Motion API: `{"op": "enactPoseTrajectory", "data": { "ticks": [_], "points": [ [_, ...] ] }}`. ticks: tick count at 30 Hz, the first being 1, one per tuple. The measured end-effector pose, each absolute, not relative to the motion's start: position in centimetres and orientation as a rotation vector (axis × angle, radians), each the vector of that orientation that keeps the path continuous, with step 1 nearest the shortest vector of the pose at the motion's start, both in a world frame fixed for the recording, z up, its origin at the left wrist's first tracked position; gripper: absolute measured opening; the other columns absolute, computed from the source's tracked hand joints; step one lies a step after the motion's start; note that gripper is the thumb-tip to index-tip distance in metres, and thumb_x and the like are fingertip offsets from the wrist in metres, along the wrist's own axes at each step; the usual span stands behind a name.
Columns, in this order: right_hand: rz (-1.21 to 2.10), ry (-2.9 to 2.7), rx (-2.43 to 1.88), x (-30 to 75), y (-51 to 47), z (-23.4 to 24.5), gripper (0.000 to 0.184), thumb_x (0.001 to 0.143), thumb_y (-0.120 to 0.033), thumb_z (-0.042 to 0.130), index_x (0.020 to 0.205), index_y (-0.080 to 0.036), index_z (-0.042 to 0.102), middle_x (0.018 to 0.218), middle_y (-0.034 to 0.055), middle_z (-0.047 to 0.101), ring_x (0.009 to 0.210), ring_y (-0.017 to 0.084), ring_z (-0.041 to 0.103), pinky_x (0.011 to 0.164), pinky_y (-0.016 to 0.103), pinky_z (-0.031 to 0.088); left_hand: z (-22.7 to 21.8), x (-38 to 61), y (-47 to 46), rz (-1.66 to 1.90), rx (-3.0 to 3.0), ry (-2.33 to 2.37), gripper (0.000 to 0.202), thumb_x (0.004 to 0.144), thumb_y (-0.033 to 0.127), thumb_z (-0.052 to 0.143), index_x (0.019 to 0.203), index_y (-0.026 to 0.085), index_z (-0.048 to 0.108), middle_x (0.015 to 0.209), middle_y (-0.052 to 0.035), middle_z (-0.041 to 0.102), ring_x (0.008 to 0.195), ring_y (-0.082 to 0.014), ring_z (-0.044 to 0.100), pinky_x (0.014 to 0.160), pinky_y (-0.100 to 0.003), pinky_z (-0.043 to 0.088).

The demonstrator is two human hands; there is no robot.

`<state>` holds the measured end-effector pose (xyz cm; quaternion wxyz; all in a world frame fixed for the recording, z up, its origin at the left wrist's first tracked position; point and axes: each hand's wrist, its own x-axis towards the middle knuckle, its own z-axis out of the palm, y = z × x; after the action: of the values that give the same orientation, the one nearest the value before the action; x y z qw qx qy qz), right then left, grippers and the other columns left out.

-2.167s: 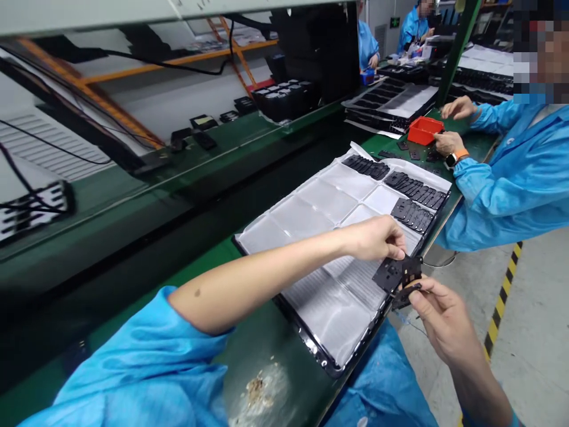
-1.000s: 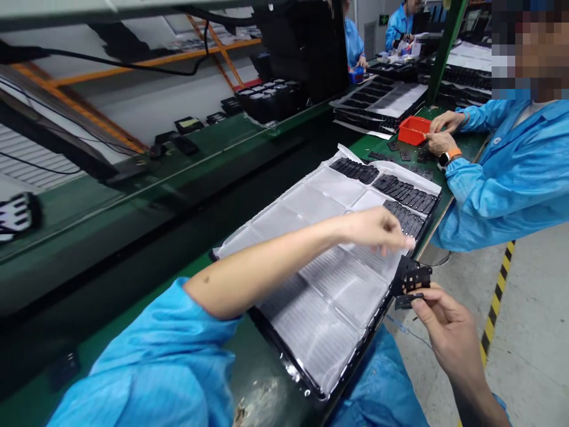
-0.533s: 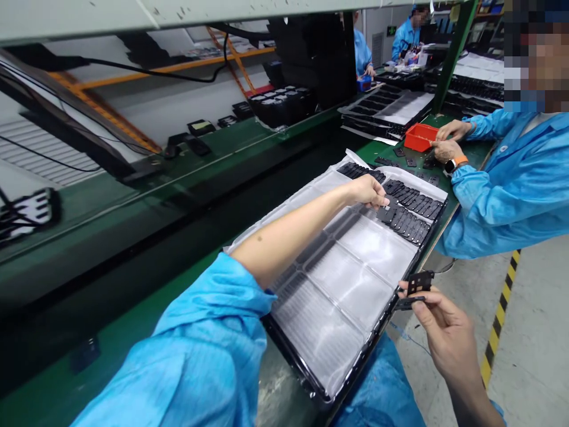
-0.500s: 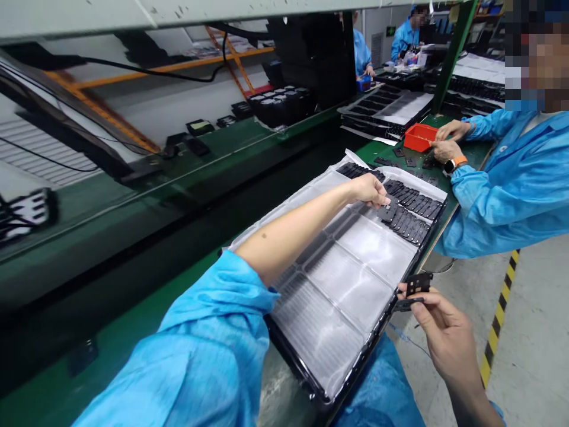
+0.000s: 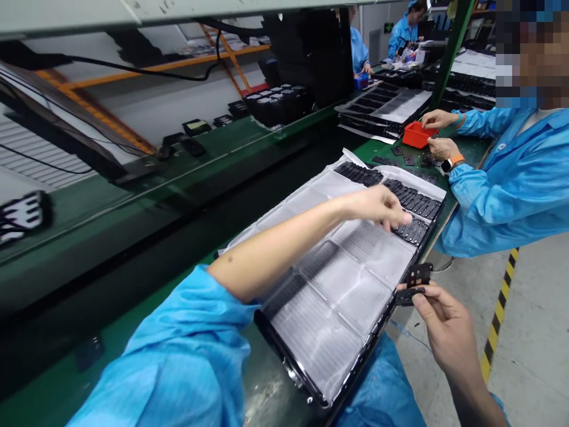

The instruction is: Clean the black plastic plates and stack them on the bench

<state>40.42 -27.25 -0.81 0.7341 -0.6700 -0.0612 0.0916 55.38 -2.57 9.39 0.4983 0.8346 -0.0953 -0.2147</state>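
My left hand (image 5: 382, 207) hovers over the far part of a long black tray (image 5: 331, 396) lined with translucent white sheet. Its fingers are loosely bent and apart, slightly blurred, with no part visible in them. Just beyond and below the fingers lie rows of thin black plastic parts (image 5: 411, 198), overlapping in the tray's far compartments. Beside the tray's near right edge, my right hand (image 5: 448, 323) grips a few flat black plastic parts (image 5: 419, 274) between thumb and fingers. One of these stands up, showing small square holes; another lies flatter under the thumb.
A co-worker in a blue smock (image 5: 524, 184) sits at right, both hands by a red bin (image 5: 416, 135). Loose black parts (image 5: 408, 160) lie on the green bench there. Stacked trays (image 5: 386, 107) stand behind. A green post (image 5: 451, 56) rises beyond; a shelf edge (image 5: 222, 13) hangs overhead.
My left hand has let go of a black part over the far rows and moved right and nearer. My right hand stays almost in place with its parts. The co-worker's hand shifted over the bin.
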Motion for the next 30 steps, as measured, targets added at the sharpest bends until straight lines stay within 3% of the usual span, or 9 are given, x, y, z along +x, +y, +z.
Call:
{"op": "enactPoseTrajectory", "data": {
  "ticks": [3, 7, 12, 18, 23, 30],
  "points": [
    [0.195, -0.094, -1.455, 41.0, -26.5, -0.9, 0.035, 0.089, -0.056, 0.087, 0.096, -0.022, 0.084, 0.1, 0.0099, 0.086, 0.094, 0.027, 0.082, 0.09, 0.037, 0.067, 9.5, 52.0, -3.6, -0.727, 1.748, -0.364, 0.023, 0.081, 0.032, 0.092, 0.084, 0.014, 0.078, 0.073, -0.002, 0.076, 0.068, -0.0128, 0.07, 0.064, -0.023, 0.051],
    [0.23, -0.074, -1.407, 41.3, -25.4, -1.3, 0.038, 0.088, -0.058, 0.087, 0.096, -0.021, 0.082, 0.098, 0.0101, 0.086, 0.091, 0.027, 0.082, 0.084, 0.037, 0.067, 9.5, 49.8, -4.3, -0.668, 1.722, -0.346, 0.023, 0.088, 0.031, 0.088, 0.08, 0.014, 0.075, 0.068, -0.0009, 0.073, 0.065, -0.0105, 0.067, 0.061, -0.021, 0.049],
    [0.195, -0.047, -1.365, 41.5, -24.5, -1.0, 0.032, 0.089, -0.051, 0.088, 0.101, -0.022, 0.08, 0.102, 0.0095, 0.087, 0.097, 0.028, 0.083, 0.092, 0.042, 0.067, 10.0, 49.5, -4.3, -0.649, 1.74, -0.351, 0.017, 0.089, 0.022, 0.086, 0.085, 0.013, 0.072, 0.069, 0.0005, 0.072, 0.064, -0.0098, 0.066, 0.063, -0.021, 0.049],
    [0.103, -0.099, -1.31, 42.0, -25.4, -0.7, 0.022, 0.096, -0.041, 0.084, 0.091, -0.023, 0.073, 0.137, 0.0124, 0.079, 0.122, 0.029, 0.078, 0.113, 0.05, 0.058, 11.7, 55.3, -0.2, -0.183, 1.942, -0.137, 0.015, 0.093, 0.004, 0.072, 0.08, 0.011, 0.071, 0.066, 0.0006, 0.068, 0.061, -0.0076, 0.064, 0.058, -0.02, 0.044],
    [0.134, -0.084, -1.411, 41.6, -26.4, -2.6, 0.022, 0.097, -0.042, 0.083, 0.098, -0.021, 0.076, 0.125, 0.0126, 0.082, 0.115, 0.027, 0.078, 0.105, 0.045, 0.062, 10.6, 60.4, 1.8, -0.262, 2.047, 0.058, 0.021, 0.084, 0.005, 0.083, 0.069, 0.014, 0.072, 0.063, -0.0009, 0.067, 0.061, -0.01, 0.065, 0.057, -0.021, 0.043],
    [0.153, -0.105, -1.444, 42.0, -27.8, -2.4, 0.023, 0.099, -0.044, 0.078, 0.109, -0.023, 0.076, 0.107, 0.0087, 0.081, 0.097, 0.023, 0.077, 0.087, 0.034, 0.065, 10.0, 60.5, 3.2, -0.455, 2.082, -0.042, 0.018, 0.068, 0.011, 0.092, 0.066, 0.016, 0.075, 0.06, -0.0002, 0.067, 0.057, -0.0113, 0.063, 0.057, -0.023, 0.045]
  ]
}}
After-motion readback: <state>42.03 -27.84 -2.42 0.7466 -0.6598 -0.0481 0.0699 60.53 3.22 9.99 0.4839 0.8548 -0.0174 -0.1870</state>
